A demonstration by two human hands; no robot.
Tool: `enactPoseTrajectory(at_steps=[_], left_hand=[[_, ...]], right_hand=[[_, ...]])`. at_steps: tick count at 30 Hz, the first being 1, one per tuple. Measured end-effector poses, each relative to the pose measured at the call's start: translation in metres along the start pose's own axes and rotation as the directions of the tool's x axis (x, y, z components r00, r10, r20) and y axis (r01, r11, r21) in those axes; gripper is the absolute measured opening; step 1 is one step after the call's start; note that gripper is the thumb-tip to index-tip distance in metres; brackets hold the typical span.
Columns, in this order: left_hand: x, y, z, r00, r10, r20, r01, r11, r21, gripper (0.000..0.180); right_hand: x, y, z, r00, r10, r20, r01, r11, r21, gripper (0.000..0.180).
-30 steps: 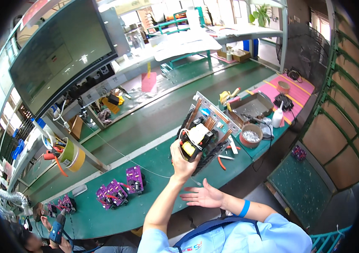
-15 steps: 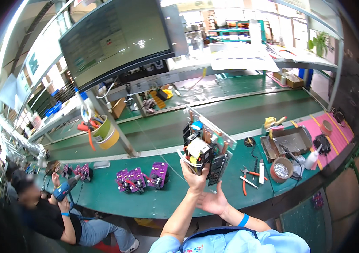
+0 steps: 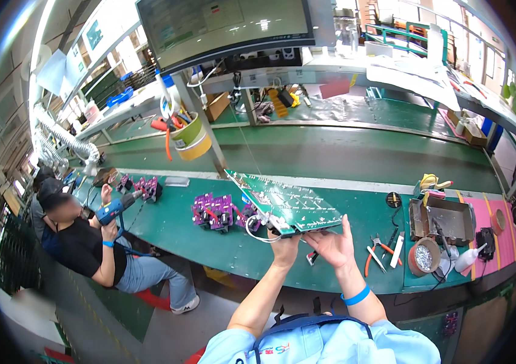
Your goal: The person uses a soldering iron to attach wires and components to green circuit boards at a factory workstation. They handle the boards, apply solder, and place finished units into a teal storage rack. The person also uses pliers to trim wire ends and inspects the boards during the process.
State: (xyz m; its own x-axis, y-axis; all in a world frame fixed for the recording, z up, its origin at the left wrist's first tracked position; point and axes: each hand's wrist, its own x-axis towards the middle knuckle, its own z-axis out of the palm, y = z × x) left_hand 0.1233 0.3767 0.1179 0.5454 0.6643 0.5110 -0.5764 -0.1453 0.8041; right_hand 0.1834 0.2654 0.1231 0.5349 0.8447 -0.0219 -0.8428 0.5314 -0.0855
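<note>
A green circuit board [image 3: 285, 203] is held above the bench, tilted with its solder side facing up. The parts on its other face are mostly hidden beneath, and a loop of white wire hangs at its left end. My left hand [image 3: 285, 250] grips the board's near left part from below, its fingers largely hidden. At the near right edge my right hand [image 3: 335, 246] supports it, palm up, with the thumb raised beside the corner. Purple circuit boards [image 3: 212, 211] with black parts stand on the bench just left of the held board.
On the green bench [image 3: 258, 267], orange-handled pliers [image 3: 376, 252] lie to the right. Beyond them are a round tub of small metal parts [image 3: 423, 258], a grey tray [image 3: 446, 218] and a white squeeze bottle [image 3: 467, 259]. At left, a seated co-worker holds a blue heat gun [image 3: 112, 209].
The circuit board has been turned over, from components showing to solder side up. My right hand has come up to its edge. The view has shifted leftward.
</note>
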Motion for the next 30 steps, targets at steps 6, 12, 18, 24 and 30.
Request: enactPoseTrajectory(at_steps=[6,12,18,24,30], left_hand=[[-0.018,-0.020,-0.030,0.993,-0.022,0.113,0.030,0.997,-0.075,0.038],[-0.018,0.014,-0.070,0.851,-0.479,0.216,0.524,0.738,-0.424,0.039],[-0.032,0.036,-0.099,0.732,-0.635,0.249,0.670,0.603,-0.433,0.040],[-0.053,-0.024,-0.090,0.673,-0.687,0.273,0.680,0.431,-0.594,0.041],[-0.083,-0.080,-0.083,0.592,-0.793,0.145,0.655,0.369,-0.659,0.035]], right_hand=[[0.004,-0.003,0.001,0.995,-0.090,0.042,0.095,0.986,-0.135,0.060],[0.005,-0.038,0.004,0.981,-0.185,0.064,0.195,0.944,-0.267,0.051],[0.009,-0.069,-0.032,0.977,-0.214,-0.027,0.190,0.913,-0.362,0.046],[0.019,-0.084,-0.081,0.989,-0.115,-0.093,0.072,0.925,-0.374,0.044],[0.045,-0.106,-0.134,0.988,-0.025,-0.153,-0.054,0.871,-0.489,0.044]])
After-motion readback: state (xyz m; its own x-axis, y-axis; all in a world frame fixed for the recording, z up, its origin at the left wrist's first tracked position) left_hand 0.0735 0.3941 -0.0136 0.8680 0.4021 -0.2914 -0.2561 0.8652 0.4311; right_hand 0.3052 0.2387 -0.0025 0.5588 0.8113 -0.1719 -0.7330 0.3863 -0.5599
